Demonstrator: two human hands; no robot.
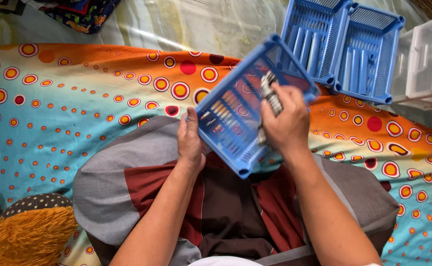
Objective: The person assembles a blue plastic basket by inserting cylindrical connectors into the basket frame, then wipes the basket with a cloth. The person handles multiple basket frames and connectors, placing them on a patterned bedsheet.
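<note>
the person's lap (226, 207) sits below the blue basket (235, 118). left hand (190, 140) grips its edge; right hand (287, 120) clutches a striped cloth (271, 96) inside it. one-sided grip could let it tip.

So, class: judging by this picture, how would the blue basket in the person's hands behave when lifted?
The blue basket probably stays stiff: it keeps its shape held by one edge. Its slotted walls suggest it's light, as the left hand alone steadies it while the right hand presses a cloth inside.
</note>
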